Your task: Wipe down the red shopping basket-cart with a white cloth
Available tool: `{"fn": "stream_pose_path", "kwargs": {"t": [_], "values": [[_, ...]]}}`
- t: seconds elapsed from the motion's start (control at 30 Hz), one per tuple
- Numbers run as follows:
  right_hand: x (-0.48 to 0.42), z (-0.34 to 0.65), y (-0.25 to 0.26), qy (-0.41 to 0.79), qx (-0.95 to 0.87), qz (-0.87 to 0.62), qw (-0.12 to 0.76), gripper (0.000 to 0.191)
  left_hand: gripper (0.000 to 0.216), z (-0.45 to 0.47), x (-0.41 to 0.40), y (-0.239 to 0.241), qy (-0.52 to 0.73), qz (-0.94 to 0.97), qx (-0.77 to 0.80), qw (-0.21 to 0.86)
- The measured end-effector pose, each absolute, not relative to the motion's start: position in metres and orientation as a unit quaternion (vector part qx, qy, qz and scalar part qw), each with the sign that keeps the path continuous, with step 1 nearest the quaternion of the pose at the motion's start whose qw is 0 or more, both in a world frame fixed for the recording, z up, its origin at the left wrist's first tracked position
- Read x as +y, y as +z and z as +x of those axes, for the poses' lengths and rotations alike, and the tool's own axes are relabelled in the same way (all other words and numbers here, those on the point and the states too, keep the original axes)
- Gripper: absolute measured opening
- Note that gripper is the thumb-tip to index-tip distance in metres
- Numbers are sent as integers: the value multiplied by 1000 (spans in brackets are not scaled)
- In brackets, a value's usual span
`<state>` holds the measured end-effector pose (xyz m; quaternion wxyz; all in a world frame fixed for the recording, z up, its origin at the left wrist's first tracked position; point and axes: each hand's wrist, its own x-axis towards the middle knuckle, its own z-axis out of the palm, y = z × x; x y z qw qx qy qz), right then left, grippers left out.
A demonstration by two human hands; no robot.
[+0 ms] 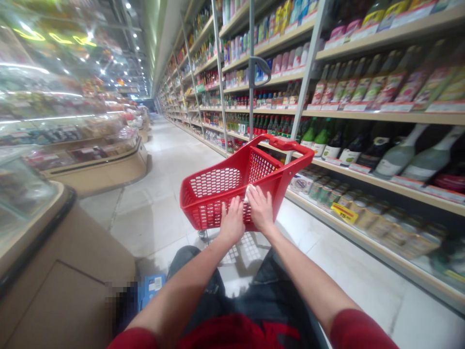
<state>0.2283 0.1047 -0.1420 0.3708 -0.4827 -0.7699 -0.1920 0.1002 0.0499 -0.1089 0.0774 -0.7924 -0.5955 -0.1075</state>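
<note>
A red plastic shopping cart (214, 212) with perforated sides stands on the floor in front of me, its handle up on the right. My left hand (233, 222) lies against the cart's near side, its fingers stretched out and nothing seen in them. Close beside it, my right hand (260, 208) presses a crumpled white cloth (249, 192) to the same side wall near the rim. Most of the cloth is hidden under the fingers, so I cannot tell whether it is cloth or paper. The basket's visible inside holds nothing.
Shelves of bottles (366, 145) and cans run along the right, with a yellow price tag (344, 213) low down. Rounded display counters (94, 179) line the left. A pale tiled aisle (170, 145) stretches ahead. A blue object (151, 287) is beside my left leg.
</note>
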Motion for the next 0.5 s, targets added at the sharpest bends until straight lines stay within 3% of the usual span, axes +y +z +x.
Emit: {"fn": "stream_pose_path", "kwargs": {"t": [0.3,0.5], "values": [[101,252,-170,-142,-782,-540,277,49,66,117,55,-104,-109,-810,-569,89],[109,265,-140,-197,-735,-529,375,47,66,132,60,-95,-119,-815,-559,95]]}}
